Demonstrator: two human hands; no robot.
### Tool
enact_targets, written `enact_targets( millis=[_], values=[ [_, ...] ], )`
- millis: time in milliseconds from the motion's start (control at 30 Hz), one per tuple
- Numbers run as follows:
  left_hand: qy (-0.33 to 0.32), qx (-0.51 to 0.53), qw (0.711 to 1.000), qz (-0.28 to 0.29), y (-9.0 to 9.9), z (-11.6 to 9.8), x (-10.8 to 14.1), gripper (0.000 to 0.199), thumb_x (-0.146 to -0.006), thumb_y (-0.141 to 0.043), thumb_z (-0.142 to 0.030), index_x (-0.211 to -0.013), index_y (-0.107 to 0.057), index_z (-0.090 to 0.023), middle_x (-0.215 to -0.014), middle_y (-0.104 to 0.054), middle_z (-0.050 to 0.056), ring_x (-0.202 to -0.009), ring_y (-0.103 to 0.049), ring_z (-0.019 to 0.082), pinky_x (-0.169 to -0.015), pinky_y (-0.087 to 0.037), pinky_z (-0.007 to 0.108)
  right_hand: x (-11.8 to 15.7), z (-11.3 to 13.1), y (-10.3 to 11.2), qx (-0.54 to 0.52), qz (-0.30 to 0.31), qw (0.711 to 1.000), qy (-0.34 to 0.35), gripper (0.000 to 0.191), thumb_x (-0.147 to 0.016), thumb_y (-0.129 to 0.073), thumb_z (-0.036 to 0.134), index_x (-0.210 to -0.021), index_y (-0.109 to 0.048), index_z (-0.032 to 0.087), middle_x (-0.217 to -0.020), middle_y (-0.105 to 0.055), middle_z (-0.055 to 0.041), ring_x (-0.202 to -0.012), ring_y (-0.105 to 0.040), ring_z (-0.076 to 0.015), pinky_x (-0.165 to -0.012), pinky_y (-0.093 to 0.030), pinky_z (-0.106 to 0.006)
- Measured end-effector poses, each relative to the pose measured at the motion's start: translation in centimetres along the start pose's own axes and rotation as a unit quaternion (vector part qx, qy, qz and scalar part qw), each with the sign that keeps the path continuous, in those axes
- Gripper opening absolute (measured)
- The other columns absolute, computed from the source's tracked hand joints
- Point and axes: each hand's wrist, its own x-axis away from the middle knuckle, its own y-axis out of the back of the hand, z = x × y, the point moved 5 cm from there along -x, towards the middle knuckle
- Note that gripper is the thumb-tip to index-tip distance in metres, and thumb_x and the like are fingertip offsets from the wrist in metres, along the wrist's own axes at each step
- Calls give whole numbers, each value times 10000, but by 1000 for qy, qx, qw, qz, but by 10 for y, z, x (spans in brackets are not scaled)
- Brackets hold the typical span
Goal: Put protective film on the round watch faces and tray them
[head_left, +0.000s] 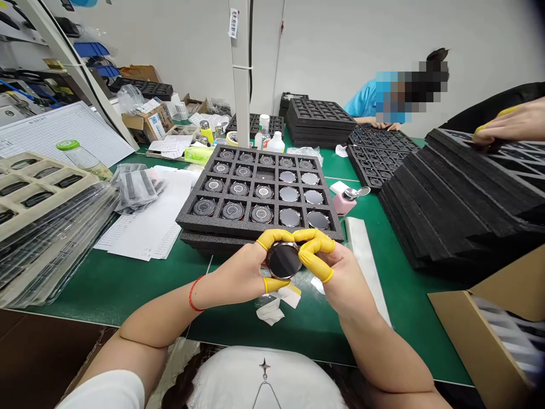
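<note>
Between my two hands is a round watch case (284, 261) with a dark glossy face turned toward me and a metal rim. My left hand (242, 270) grips its left side, yellow finger cots on the thumb and a finger. On the opposite side my right hand (336, 267), also in yellow finger cots, has its fingers pressed to the rim. Just beyond them lies a black foam tray (258, 227) of round watch cases, some back up, some with shiny faces up; one pocket (264, 175) holds none. Crumpled white wipes (270, 312) lie below my hands.
Stacked black foam trays (409, 210) rise at the right, with another person's hand (511, 125) on top. A pink pump bottle (344, 201) stands nearer. Beige trays (51, 227) and papers (147, 238) are at left. A cardboard box (481, 341) sits lower right. Another person (374, 99) works behind.
</note>
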Motion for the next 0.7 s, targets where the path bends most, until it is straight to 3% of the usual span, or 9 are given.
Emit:
enact_targets(
  millis=[700],
  values=[
    [-17, -15, 1000, 0, 0, -3, 0, 542, -770, -735, -261, -1233, -453, -254, -1244, -545, 45, -916, -636, 158, -789, -542, 263, 1, 2, -1, 15, 2, 999, 32, 99, -806, -715, 301, -758, -655, 238, -1072, -655, -18, -1015, -611, -202, -920, -474, -372]
  ],
)
